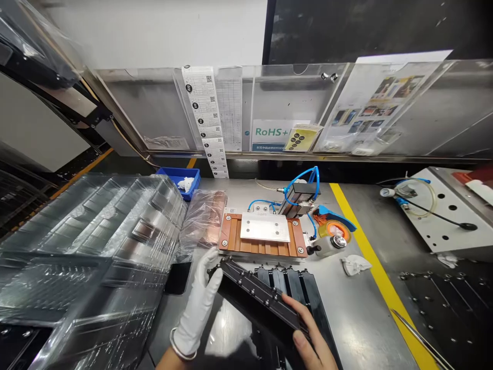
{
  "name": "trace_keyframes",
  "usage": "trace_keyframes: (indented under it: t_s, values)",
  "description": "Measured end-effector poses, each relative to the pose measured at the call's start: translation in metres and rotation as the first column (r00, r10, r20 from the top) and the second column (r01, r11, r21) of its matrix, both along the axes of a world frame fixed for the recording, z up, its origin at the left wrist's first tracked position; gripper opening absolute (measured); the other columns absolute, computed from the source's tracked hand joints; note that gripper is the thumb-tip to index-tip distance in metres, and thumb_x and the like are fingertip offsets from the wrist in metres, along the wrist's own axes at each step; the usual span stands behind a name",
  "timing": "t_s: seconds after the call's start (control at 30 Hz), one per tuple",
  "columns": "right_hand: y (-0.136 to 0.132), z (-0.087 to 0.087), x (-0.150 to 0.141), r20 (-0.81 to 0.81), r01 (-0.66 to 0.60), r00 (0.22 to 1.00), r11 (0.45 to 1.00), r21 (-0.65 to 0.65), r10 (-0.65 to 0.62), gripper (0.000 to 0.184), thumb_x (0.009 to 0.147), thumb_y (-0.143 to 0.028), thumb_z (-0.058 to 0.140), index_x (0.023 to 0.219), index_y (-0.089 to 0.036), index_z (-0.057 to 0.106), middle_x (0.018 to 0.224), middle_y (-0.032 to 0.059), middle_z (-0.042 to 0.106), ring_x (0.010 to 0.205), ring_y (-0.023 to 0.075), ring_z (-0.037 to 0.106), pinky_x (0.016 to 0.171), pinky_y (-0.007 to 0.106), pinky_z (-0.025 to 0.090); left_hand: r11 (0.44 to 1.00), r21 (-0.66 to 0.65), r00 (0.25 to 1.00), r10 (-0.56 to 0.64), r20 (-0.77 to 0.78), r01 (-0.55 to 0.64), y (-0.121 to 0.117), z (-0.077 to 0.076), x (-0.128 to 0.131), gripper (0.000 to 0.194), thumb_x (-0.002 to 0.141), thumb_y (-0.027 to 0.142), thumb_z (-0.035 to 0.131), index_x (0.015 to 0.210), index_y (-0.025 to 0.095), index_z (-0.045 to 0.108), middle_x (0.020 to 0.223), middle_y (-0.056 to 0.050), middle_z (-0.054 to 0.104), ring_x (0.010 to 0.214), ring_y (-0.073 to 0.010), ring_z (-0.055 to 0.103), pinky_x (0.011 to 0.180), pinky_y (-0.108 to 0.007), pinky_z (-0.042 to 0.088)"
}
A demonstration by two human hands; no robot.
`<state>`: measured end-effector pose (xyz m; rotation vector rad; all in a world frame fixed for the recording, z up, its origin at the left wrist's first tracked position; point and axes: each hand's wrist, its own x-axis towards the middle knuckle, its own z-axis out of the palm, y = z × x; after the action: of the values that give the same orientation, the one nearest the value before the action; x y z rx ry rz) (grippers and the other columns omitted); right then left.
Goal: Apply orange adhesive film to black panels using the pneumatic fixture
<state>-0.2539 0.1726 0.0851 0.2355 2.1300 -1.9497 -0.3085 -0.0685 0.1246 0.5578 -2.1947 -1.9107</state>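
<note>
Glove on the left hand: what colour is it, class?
The glove is white, shown best in the head view.

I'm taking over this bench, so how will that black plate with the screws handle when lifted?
The black plate looks stiff: it shows no sag between the gloved left hand and the bare right hand. It is probably fairly heavy for its size if metal, and its glossy face may prove slippery.

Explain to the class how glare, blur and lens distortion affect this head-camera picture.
In the head view, glare whitens the steel bench beside the black plate, reflections streak the clear plastic trays, the wide lens appears to bow the acrylic panel toward the frame edges, and blur smears the top-left corner.
</note>
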Motion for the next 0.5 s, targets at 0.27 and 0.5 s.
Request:
trace_keyframes:
  t_s: [0.27, 0.5]
  values:
    - [-0.001, -0.004, -0.003, -0.137, 0.041, 0.991, 0.967, 0.253, -0.006, 0.057, 0.091, -0.065, 0.043, 0.134, -0.029, 0.053, 0.142, 0.0084, 0.049, 0.136, 0.0306, 0.042, 0.117, 0.046, 0.03, 0.435, -0.346, 0.553, -0.714, 0.429, 0.831, 0.045, 0.042, 0.017, 0.034, 0.089, 0.049, 0.056, 0.113, 0.033, 0.073, 0.107, -0.015, 0.074, 0.087, -0.0375, 0.07, 0.08, -0.051, 0.055]
    - [-0.005, -0.002, -0.002, -0.15, 0.024, 0.988, 0.945, 0.327, 0.027, 0.06, 0.089, -0.069, 0.043, 0.134, -0.03, 0.053, 0.142, 0.0103, 0.046, 0.134, 0.034, 0.041, 0.116, 0.05, 0.027, 0.354, -0.41, 0.527, -0.71, 0.467, 0.84, 0.081, 0.005, 0.025, 0.034, 0.091, 0.02, 0.044, 0.107, 0.021, 0.074, 0.098, -0.026, 0.071, 0.085, -0.0556, 0.066, 0.064, -0.076, 0.05]
